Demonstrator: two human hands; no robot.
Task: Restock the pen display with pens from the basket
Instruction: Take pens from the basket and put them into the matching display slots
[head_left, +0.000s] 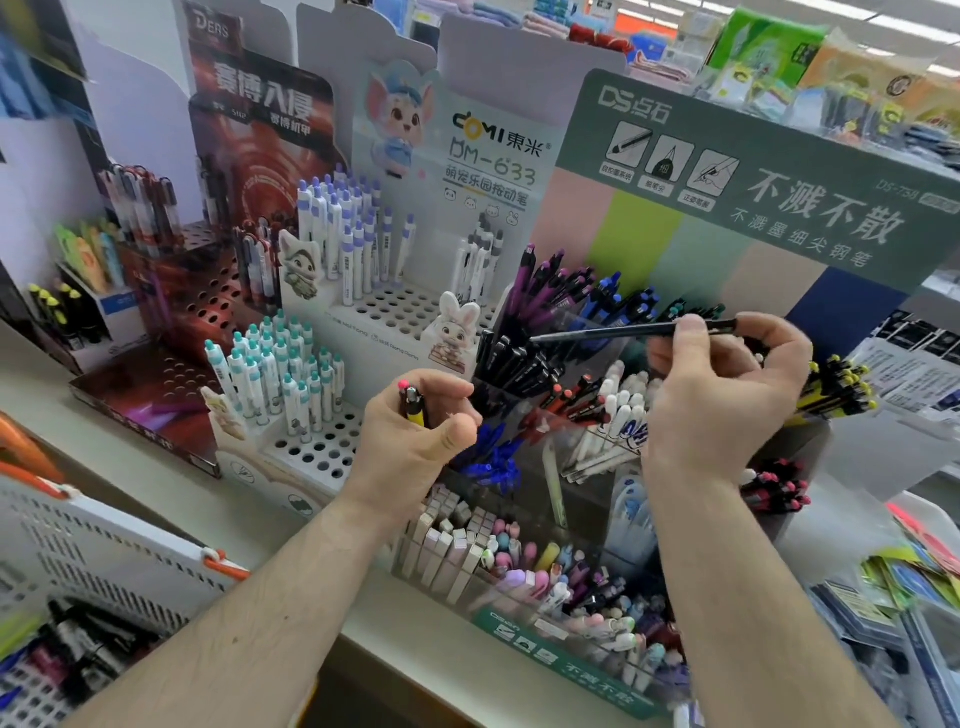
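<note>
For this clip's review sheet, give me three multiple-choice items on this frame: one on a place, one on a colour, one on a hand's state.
1. Where is the white perforated plastic basket?
A. lower left of the view
B. on top of the green display sign
C. behind the right hand

2. What colour are the caps of the white pens in the front left holder?
A. orange
B. teal
C. black

3. What is the right hand doing?
A. resting flat on the counter
B. hanging idle
C. pinching a slim black pen held level

Answers:
1 A, the basket fills the lower left corner.
2 B, their tips and bands show teal.
3 C, thumb and fingers close on the pen's end above the clear compartments.
</note>
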